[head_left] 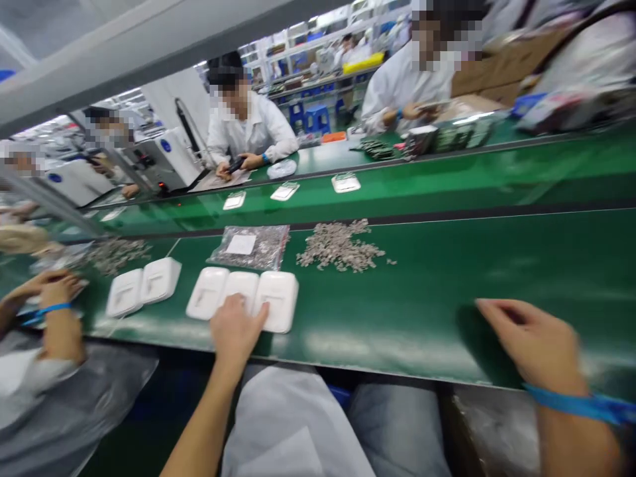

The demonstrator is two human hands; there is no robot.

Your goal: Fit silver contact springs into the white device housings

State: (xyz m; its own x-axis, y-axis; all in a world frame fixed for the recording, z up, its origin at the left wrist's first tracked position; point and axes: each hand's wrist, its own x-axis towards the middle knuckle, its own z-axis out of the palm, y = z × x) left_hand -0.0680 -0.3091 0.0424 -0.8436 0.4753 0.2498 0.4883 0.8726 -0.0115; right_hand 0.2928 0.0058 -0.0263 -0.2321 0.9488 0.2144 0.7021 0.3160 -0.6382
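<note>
My left hand (pixel 237 329) lies flat with fingers stretched out on a row of three white plastic cases (pixel 278 295) at the near edge of the green bench (pixel 447 278). My right hand (pixel 534 344) hovers over bare green surface at the right, fingers loosely extended, holding nothing; a blue wrist strap (pixel 576 403) circles its wrist. A heap of small grey metal parts (pixel 340 246) lies beyond the cases, and a clear bag of the same parts (pixel 251 246) sits to the heap's left.
Two more white cases (pixel 144 285) lie at the left, near a neighbour's hands (pixel 50 291) and another pile of parts (pixel 116 253). Small packets (pixel 345 183) ride a green conveyor (pixel 497 175) beyond. People in white coats (pixel 251 129) sit opposite, beside a white machine (pixel 163 159).
</note>
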